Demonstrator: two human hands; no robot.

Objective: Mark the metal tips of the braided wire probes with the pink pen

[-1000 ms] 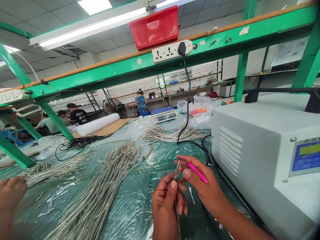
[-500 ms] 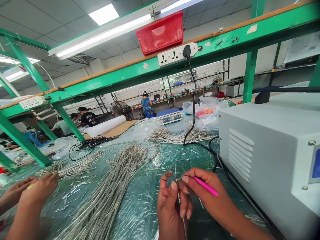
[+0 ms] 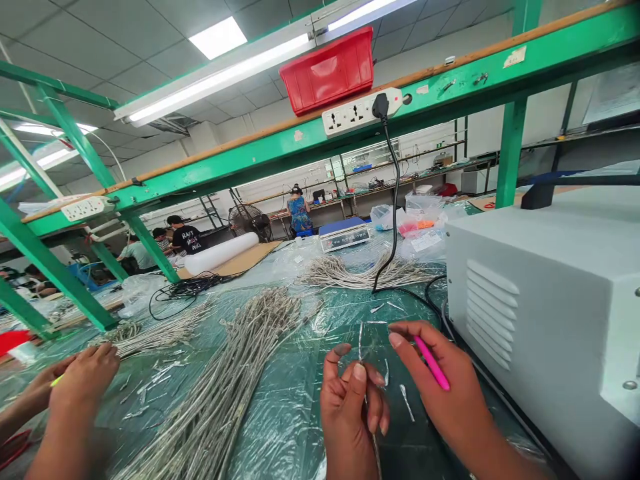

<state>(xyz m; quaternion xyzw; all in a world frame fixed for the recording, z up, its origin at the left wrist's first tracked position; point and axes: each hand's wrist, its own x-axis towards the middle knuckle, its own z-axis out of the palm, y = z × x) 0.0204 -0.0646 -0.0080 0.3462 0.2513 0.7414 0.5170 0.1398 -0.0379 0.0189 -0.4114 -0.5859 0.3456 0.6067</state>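
Note:
My left hand [image 3: 353, 400] is closed, pinching a thin cable [image 3: 361, 343] between thumb and fingers. The cable's silvery end stands upright above the thumb, and its length runs down past the palm. To the right, clear of the cable, my right hand [image 3: 443, 380] is closed around a bright pink pen-shaped tool [image 3: 432, 363] whose tip is hidden. A small silvery strip [image 3: 377, 323] shows beside the right fingertips; whether they touch it I cannot tell. More foil scraps [image 3: 407, 403] lie on the green table covering between and below my hands.
A big bundle of grey cables [image 3: 235, 373] lies left of my hands, another bundle [image 3: 365, 272] behind. A grey metal machine [image 3: 530, 267] stands close on the right. A black power cord [image 3: 395, 200] hangs from the socket strip. Another person's hands [image 3: 85, 380] work at the left.
My right hand has moved right, away from the cable end, with the pink tool in it. My left hand still pinches the cable. The view has shifted slightly left.

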